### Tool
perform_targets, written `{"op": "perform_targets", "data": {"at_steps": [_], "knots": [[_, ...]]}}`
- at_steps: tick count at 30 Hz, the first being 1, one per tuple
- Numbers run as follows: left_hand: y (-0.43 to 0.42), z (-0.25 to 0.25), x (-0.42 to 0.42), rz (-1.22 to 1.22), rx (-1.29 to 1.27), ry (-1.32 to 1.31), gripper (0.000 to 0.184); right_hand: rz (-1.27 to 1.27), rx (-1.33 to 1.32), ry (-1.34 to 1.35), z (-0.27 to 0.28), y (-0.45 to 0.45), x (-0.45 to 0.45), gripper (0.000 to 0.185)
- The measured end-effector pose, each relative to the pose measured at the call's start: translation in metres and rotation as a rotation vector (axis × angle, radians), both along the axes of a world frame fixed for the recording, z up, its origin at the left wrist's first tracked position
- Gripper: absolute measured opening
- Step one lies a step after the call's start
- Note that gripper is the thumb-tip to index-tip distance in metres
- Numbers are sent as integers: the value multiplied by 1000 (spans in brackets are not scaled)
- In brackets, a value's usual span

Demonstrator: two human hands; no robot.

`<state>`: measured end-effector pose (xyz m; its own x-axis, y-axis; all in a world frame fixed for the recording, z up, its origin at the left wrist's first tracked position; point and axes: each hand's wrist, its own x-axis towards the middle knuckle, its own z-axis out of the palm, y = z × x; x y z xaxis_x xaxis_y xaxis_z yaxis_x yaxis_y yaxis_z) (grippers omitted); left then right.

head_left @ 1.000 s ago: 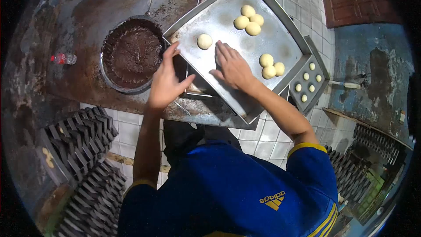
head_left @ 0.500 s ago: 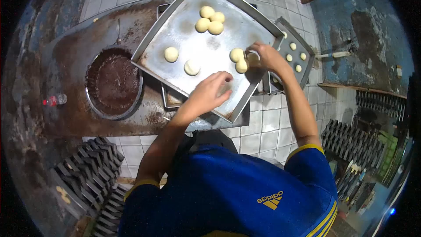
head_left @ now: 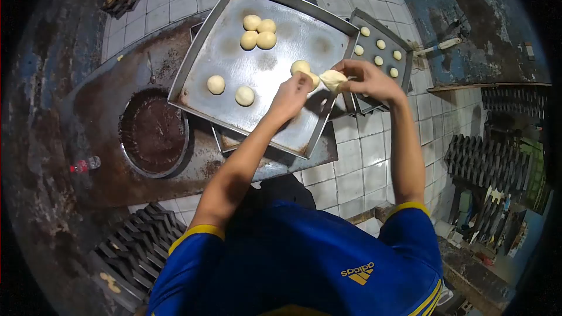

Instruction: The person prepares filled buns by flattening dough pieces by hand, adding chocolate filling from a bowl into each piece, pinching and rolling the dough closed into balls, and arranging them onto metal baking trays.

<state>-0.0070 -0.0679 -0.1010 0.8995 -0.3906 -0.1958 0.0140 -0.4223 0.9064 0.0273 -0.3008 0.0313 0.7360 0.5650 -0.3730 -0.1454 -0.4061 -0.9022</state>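
Near the right side of a large square metal baking tray (head_left: 193, 85), my right hand (head_left: 372, 81) grips a pale, pulled-out piece of dough (head_left: 332, 80). My left hand (head_left: 291, 98) is just left of it with fingers curled together; whatever they pinch is hidden. Partly behind those fingers, a dough ball (head_left: 300, 67) and a second one (head_left: 314, 80) touch each other. Farther back on the tray is a cluster of several dough balls (head_left: 267, 40). Two single balls, a left one (head_left: 216, 85) and a right one (head_left: 244, 96), lie toward the near left.
A round pan (head_left: 155, 134) coated in dark brown stands left of the tray on a stained metal table (head_left: 96, 111). Beyond it lies a red-capped bottle (head_left: 86, 164). A smaller dark tray (head_left: 389, 38) with several dough pieces is at the right. Stacked dark metal racks (head_left: 137, 248) flank me.
My right hand has lifted a dough piece and now holds it stretched. My left hand has moved right and away from me, its fingers closing. The view has shifted slightly.
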Motion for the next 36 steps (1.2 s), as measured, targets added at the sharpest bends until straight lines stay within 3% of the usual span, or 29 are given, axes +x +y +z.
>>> {"op": "perform_targets", "data": {"at_steps": [2,3,4,6,8,10,12,14,15,16,18,20,23,26,27,28,30,32,33,34,36], "knots": [[8,30,-9,364,-781,243,42,-253,79,-128,8,37,-37,40],[13,67,-19,450,-855,189,51,-311,60,-199,3,57,-49,36],[25,76,-22,456,-850,189,51,-367,40,-269,-3,79,-60,32],[52,83,-30,506,-656,-79,50,-512,70,-338,-16,129,-82,26],[81,90,-39,594,-656,-86,51,-563,254,-278,-5,182,-99,26],[119,104,-49,731,-706,-125,53,-497,506,-282,-2,225,-108,24],[153,112,-62,766,-742,-98,57,-489,528,-386,3,272,-115,21],[183,127,-74,808,-780,-121,60,-710,393,-408,2,322,-122,19],[200,129,-76,919,-903,1,63,-756,470,-418,7,345,-125,18],[225,130,-88,731,-1116,107,66,-744,471,-418,13,361,-127,18],[266,138,-104,514,-1143,88,72,-732,507,-366,21,390,-133,19],[292,147,-121,530,-1203,9,62,-649,584,-329,24,412,-137,18],[331,131,-134,614,-998,-164,35,-612,561,-359,26,447,-146,17],[362,132,-149,741,-1066,-125,34,-558,511,-239,34,469,-163,30],[371,141,-158,666,-1333,24,38,-558,503,-221,44,476,-170,30],[385,138,-159,642,-1330,66,46,-470,492,-138,57,482,-178,32],[396,82,-163,486,-990,-134,41,-262,452,32,63,480,-188,31],[394,41,-190,362,-801,-215,39,-193,154,-452,38,485,-193,27],[392,38,-202,325,-752,-234,42,-146,-85,-524,40,483,-194,26],[392,48,-209,298,-652,-312,45,-187,-67,-487,19,478,-196,29],[406,25,-222,247,-678,-169,42,-262,-88,-343,-39,462,-199,35]]}}
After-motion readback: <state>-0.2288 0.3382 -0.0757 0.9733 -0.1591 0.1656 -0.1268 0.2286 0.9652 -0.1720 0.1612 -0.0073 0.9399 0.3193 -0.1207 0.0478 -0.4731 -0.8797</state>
